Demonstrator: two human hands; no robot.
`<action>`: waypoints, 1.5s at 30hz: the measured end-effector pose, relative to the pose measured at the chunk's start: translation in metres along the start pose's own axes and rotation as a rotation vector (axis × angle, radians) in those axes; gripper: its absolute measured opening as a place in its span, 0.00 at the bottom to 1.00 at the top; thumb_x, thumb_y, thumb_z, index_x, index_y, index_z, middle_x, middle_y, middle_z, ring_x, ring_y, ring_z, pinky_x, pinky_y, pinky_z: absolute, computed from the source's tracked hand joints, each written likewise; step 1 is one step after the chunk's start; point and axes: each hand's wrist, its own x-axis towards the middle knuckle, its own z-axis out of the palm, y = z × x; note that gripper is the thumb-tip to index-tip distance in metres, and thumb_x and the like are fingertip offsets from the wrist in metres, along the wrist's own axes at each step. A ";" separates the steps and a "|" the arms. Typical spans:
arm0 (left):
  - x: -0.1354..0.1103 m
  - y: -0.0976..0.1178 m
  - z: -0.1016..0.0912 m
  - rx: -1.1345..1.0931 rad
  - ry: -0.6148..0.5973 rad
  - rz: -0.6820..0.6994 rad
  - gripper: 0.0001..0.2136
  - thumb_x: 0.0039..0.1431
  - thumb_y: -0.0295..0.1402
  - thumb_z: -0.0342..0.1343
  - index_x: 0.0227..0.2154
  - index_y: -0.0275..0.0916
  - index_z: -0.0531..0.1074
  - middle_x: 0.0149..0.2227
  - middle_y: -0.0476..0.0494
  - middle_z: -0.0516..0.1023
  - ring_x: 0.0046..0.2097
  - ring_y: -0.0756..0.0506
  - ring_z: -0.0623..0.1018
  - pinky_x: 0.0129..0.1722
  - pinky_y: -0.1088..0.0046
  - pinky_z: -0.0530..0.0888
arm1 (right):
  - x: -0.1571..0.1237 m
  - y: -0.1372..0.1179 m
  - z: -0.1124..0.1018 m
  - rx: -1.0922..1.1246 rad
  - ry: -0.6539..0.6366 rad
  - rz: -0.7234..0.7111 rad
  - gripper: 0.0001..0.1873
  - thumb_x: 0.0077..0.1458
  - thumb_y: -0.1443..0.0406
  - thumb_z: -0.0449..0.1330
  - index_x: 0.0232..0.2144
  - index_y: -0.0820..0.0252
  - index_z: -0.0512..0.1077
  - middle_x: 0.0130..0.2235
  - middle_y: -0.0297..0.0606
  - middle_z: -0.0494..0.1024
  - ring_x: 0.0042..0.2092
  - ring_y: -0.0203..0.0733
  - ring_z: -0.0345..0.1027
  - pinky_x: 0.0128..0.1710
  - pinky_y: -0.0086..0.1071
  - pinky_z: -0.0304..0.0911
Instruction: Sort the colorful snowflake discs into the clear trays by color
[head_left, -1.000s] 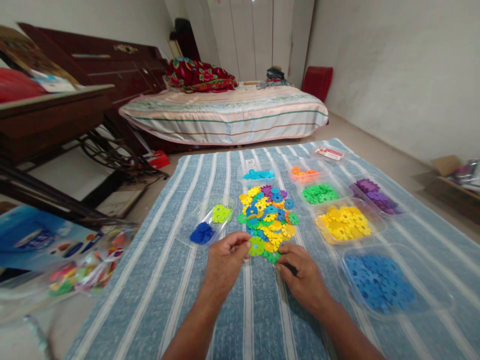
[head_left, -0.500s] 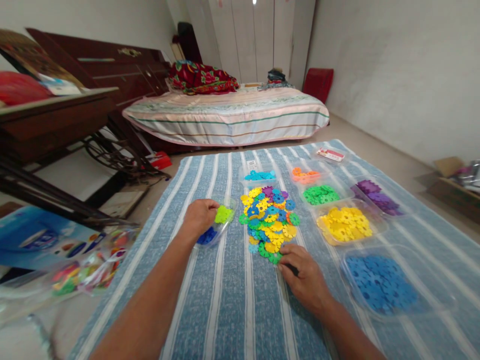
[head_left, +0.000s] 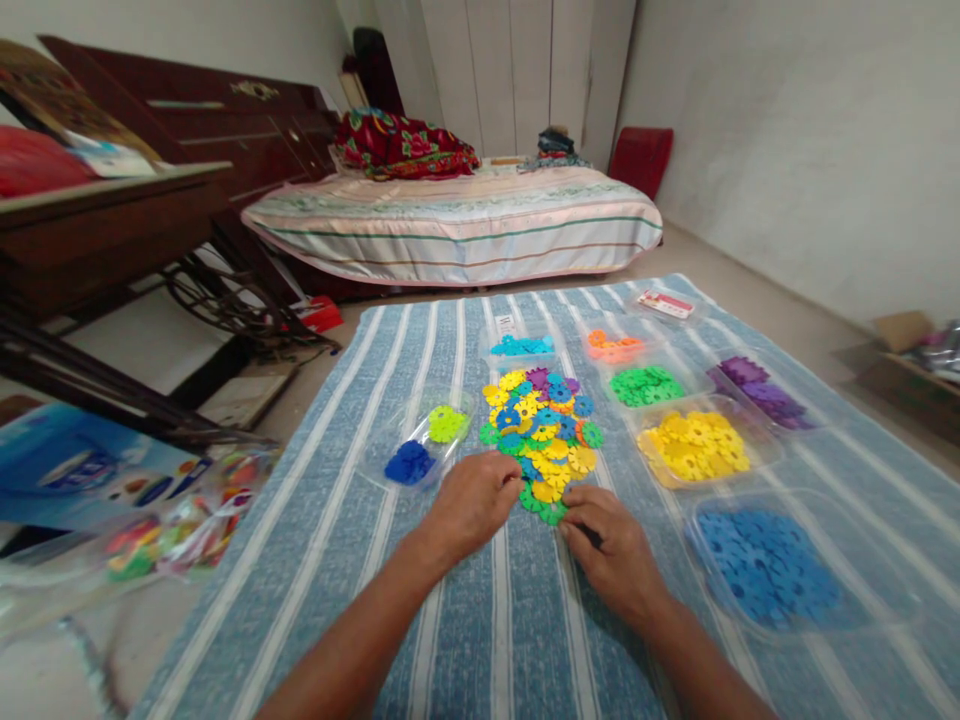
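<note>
A mixed pile of notched plastic snowflake discs [head_left: 551, 425] in yellow, blue, green, orange and purple lies on the striped cloth. At its near left edge is my left hand [head_left: 480, 503], its fingers curled together; whatever may be in them is hidden. My right hand [head_left: 616, 548] is at the pile's near edge, thumb and forefinger closed on the rim of a green snowflake disc [head_left: 553, 513]. Left of the pile, a clear tray [head_left: 375, 447] holds dark blue discs [head_left: 409, 462] and lime green discs [head_left: 447, 424].
To the right stand clear containers of blue discs [head_left: 765, 565], yellow discs [head_left: 694, 445], green discs [head_left: 645, 386] and purple discs [head_left: 761, 390]. Behind the pile are light blue discs [head_left: 521, 345] and orange discs [head_left: 613, 346]. A bed [head_left: 457, 225] stands beyond the striped cloth [head_left: 300, 560].
My left hand has moved right and nearer to me, from the tray with lime green and dark blue discs to the pile's edge. My right hand has stayed nearly still.
</note>
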 end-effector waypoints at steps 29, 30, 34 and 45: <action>-0.009 0.021 0.073 0.265 0.330 0.164 0.08 0.58 0.26 0.47 0.27 0.37 0.69 0.31 0.44 0.71 0.35 0.44 0.70 0.35 0.67 0.70 | 0.001 -0.002 -0.001 0.000 -0.015 0.021 0.08 0.50 0.71 0.55 0.27 0.57 0.73 0.36 0.38 0.76 0.43 0.40 0.67 0.45 0.36 0.63; -0.009 0.021 0.073 0.271 0.333 0.174 0.08 0.59 0.26 0.46 0.27 0.37 0.69 0.30 0.44 0.71 0.35 0.44 0.70 0.35 0.67 0.70 | 0.001 -0.002 -0.001 0.000 -0.014 0.020 0.08 0.50 0.71 0.55 0.27 0.57 0.73 0.36 0.39 0.76 0.42 0.40 0.67 0.45 0.36 0.63; -0.011 0.018 0.067 0.254 0.307 0.166 0.10 0.60 0.26 0.44 0.28 0.37 0.68 0.31 0.44 0.71 0.35 0.45 0.70 0.35 0.69 0.69 | 0.002 -0.003 -0.002 -0.006 -0.016 0.022 0.08 0.50 0.71 0.55 0.26 0.57 0.73 0.36 0.38 0.76 0.42 0.41 0.67 0.44 0.36 0.64; 0.002 0.007 0.041 -0.459 0.164 -0.130 0.15 0.58 0.38 0.44 0.19 0.38 0.65 0.20 0.52 0.66 0.25 0.51 0.68 0.26 0.76 0.62 | 0.003 -0.004 -0.003 0.006 -0.020 0.014 0.07 0.50 0.71 0.55 0.26 0.57 0.73 0.37 0.38 0.75 0.43 0.41 0.67 0.45 0.36 0.63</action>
